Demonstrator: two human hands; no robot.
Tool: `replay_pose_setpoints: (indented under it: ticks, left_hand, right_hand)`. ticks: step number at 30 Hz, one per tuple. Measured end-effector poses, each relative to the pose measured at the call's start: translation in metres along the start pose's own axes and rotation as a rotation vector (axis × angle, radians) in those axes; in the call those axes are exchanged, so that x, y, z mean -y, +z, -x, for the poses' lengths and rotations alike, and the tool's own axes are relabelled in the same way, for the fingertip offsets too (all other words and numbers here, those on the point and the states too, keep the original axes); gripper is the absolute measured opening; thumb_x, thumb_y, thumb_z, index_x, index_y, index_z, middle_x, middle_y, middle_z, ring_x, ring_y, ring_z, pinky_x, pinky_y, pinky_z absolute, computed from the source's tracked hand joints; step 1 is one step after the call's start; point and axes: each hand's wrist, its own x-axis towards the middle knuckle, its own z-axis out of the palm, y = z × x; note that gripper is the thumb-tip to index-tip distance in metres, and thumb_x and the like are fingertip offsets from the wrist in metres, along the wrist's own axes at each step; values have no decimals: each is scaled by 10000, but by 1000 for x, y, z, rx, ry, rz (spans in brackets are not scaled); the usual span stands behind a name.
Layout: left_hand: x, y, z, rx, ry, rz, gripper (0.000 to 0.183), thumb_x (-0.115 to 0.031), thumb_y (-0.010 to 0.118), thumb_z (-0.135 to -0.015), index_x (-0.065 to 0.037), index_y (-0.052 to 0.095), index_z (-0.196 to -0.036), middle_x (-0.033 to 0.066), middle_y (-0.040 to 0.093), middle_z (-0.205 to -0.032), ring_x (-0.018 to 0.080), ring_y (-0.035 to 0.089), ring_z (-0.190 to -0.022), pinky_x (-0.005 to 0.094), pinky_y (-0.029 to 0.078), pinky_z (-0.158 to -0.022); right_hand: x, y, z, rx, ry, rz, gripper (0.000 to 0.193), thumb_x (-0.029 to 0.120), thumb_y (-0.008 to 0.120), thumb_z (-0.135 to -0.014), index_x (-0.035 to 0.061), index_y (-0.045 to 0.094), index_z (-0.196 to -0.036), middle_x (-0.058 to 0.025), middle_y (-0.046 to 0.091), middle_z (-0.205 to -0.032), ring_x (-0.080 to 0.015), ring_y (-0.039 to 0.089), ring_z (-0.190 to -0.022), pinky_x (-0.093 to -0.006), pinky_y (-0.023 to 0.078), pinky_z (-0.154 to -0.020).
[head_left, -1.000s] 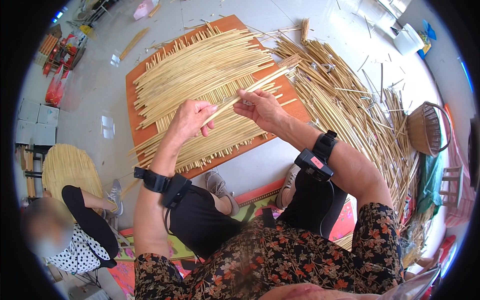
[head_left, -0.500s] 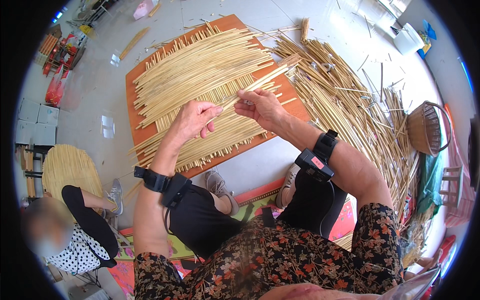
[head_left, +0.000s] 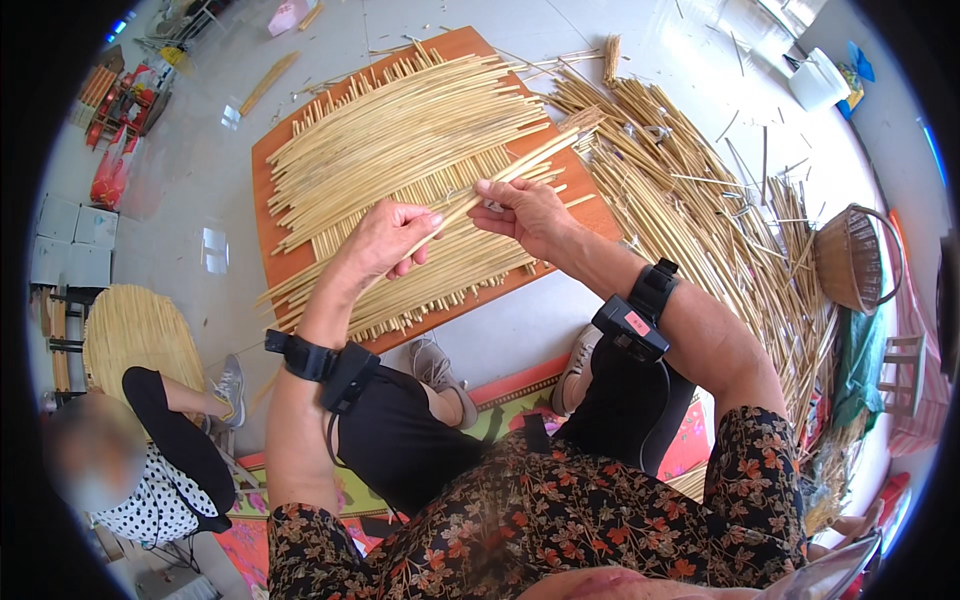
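A pale straw-coloured stalk (head_left: 530,158) with a feathery brown tip slants up to the right between my hands. My left hand (head_left: 394,240) pinches its lower end between thumb and fingers. Further along, the thumb and forefinger of my right hand (head_left: 520,212) close on the same stalk. Whether more than one stalk is in the grip, I cannot tell. Beneath my hands lies a mat of crossed stalks (head_left: 390,150), with a gap between its two upper bands. An orange-brown wooden board (head_left: 262,175) bears the mat.
A large heap of loose stalks (head_left: 680,180) spreads to the right, beside a wicker basket (head_left: 848,258). At the left sits another person (head_left: 160,480) near an oval stalk mat (head_left: 140,335). A white bucket (head_left: 818,80) stands far right, and stalk scraps litter the tiles.
Almost nothing differs. My hands hold the stalk in nearly the same place, with only a slight shift of the fingers.
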Motion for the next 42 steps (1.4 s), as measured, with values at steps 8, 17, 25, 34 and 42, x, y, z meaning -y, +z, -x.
replay_pose_setpoints:
  ticks: [8,17,25,34,42]
  left_hand:
    - [-3,6,0,-19,17,-13,376,-353,631,-1051,-18,717,-903,-19,575,-621,55,502,-479,229,394,-442]
    - [8,15,-8,-270,408,-364,340,-335,719,-989,5,733,-988,66,620,-694,162,618,-646,357,502,-613]
    - [-1,33,5,-50,320,197,344,-308,692,-1017,-30,705,-1219,92,724,-1058,176,716,-940,321,610,-823]
    - [36,20,-18,-234,309,1162,372,-326,638,-1055,-30,614,-1280,175,698,-1240,267,663,-1206,382,566,-1045]
    - [35,10,-10,-269,417,1146,249,-261,673,-1038,-66,668,-1193,159,698,-1266,275,684,-1183,379,588,-1020]
  right_hand:
    - [7,9,7,-88,-54,84,208,120,742,-965,-36,655,-1073,-136,716,-1015,-235,757,-890,-331,677,-774]
    - [11,2,3,-42,-94,46,228,157,734,-982,-40,684,-1087,-124,698,-1008,-215,745,-859,-311,674,-803]
    - [30,-13,-5,-140,-280,-110,260,83,776,-928,-12,560,-1037,-132,657,-979,-264,744,-876,-339,684,-804]
    - [35,-24,-10,-158,-280,-180,184,98,768,-941,-4,650,-1037,-131,697,-988,-265,742,-894,-332,677,-785]
    - [35,-36,-23,-227,-250,-194,172,106,763,-945,17,666,-1055,-113,716,-968,-245,757,-869,-302,673,-725]
